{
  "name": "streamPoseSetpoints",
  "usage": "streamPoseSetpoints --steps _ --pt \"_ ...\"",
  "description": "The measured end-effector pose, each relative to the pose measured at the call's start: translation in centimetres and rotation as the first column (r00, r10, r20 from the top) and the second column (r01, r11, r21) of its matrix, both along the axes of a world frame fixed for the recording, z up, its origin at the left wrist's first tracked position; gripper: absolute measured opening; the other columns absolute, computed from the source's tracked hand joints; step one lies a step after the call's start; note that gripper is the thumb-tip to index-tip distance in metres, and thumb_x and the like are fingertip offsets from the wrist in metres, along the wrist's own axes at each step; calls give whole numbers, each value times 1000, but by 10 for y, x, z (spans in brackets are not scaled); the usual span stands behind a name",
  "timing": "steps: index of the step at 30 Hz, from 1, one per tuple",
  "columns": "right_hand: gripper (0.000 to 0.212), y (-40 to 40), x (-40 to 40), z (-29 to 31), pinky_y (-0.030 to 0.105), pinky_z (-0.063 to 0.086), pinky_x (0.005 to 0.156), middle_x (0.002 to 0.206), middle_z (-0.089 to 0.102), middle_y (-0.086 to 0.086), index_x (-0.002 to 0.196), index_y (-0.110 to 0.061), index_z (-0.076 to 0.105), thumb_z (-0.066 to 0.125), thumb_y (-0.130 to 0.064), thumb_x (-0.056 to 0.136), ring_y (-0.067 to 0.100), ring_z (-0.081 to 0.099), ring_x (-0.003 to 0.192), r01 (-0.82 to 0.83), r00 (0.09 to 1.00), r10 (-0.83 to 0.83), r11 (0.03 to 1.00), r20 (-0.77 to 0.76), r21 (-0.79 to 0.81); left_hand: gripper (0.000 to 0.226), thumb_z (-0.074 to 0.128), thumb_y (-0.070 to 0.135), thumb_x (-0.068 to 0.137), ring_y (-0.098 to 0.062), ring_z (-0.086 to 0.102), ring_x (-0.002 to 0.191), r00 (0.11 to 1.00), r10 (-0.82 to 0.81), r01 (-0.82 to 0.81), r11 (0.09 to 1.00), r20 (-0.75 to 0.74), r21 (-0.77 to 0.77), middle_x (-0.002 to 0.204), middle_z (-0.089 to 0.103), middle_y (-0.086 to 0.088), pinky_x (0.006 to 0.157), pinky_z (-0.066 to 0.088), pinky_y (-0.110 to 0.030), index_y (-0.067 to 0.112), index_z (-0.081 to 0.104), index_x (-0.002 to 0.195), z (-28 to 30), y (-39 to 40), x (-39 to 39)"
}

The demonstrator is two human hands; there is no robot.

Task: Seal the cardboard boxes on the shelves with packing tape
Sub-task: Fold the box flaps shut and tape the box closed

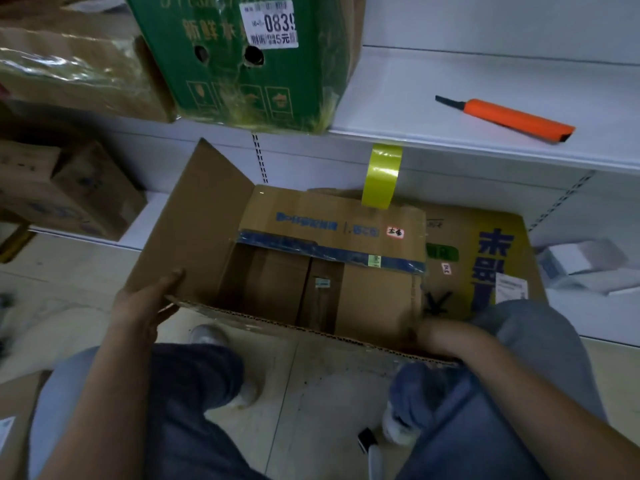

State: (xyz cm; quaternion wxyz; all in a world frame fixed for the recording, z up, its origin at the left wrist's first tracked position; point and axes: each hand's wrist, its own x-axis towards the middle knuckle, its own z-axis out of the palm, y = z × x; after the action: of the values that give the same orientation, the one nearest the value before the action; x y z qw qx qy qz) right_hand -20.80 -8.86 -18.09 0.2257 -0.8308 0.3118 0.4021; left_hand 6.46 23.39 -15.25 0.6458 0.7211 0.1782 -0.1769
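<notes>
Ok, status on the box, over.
Left hand flat on raised flap. Right hand at box's right corner, grip unseen. Box open, untaped. Tape hangs off shelf edge.

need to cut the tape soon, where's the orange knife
In the head view the orange knife lies on the white upper shelf at upper right, right of the green box and above the hanging yellow tape strip.

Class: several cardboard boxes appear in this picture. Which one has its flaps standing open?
The plain brown cardboard box in the centre, held by the left hand. The green printed box above and the brown boxes at left are closed.
</notes>
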Motion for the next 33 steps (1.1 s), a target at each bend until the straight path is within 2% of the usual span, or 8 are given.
streamPoseSetpoints --steps 4,7,10,15,20,24,29,33 --pt "42 3 -27 1 27 41 85 113 57 0 133 -16 50 58 -37 97 16 54 98 -6 993 12 999 121 -54 55 78 23 84 -20 67 87 995 56 -57 998 80 6 108 67 -7 74 57 -37 8 56 132 -4 -1 -26" --pt "108 5 -47 -15 36 50 90 132 54 8 153 -21 10 77 -52 76 26 58 114 228 912 -158 963 378 -146 63 80 36 82 -26 68 95 997 72 -73 996 41 45 116 64 -10 78 59 -42 8 53 132 -15 1 -47" --pt "131 12 -58 -29 45 50 97 153 20 15 152 -29 -17 82 -53 70 35 46 128 294 799 -70 911 597 -288 55 77 40 84 -28 68 96 1000 22 -22 997 4 78 115 64 -11 86 58 -45 12 53 125 -21 4 -70" --pt "120 6 -56 -27 49 35 113 161 -10 7 156 -21 -7 79 -48 76 39 13 144 119 881 70 924 468 -364 28 70 33 92 -37 69 89 956 -287 221 839 60 497 88 71 -21 89 55 -48 6 66 89 -9 23 -111" --pt "65 17 -47 -29 44 40 105 149 25 10 139 -12 43 68 -43 87 37 34 130 63 883 124 925 453 -375 27 70 22 92 -32 61 74 823 -565 326 545 51 773 74 65 -17 68 44 -35 -4 70 86 -6 41 -133" --pt "72 18 -34 -30 41 36 108 153 24 2 149 -17 32 58 -49 91 32 28 135 -38 841 258 904 475 -425 27 69 25 93 -27 58 74 806 -592 335 439 -12 834 84 70 -19 69 46 -36 -1 72 92 -15 50 -130" --pt "91 16 -16 -38 47 10 121 165 -9 1 157 -18 -7 48 -54 94 31 -13 150 -31 840 297 862 455 -505 26 67 26 94 -27 60 71 798 -601 362 419 -45 833 76 66 -14 66 47 -35 2 66 83 -22 51 -126" --pt "84 21 -7 -36 47 17 119 163 14 7 156 -10 13 52 -51 94 35 1 150 166 794 259 778 550 -606 25 66 24 95 -30 63 71 786 -618 363 430 -24 827 75 66 -16 69 55 -42 1 65 84 -25 62 -125"
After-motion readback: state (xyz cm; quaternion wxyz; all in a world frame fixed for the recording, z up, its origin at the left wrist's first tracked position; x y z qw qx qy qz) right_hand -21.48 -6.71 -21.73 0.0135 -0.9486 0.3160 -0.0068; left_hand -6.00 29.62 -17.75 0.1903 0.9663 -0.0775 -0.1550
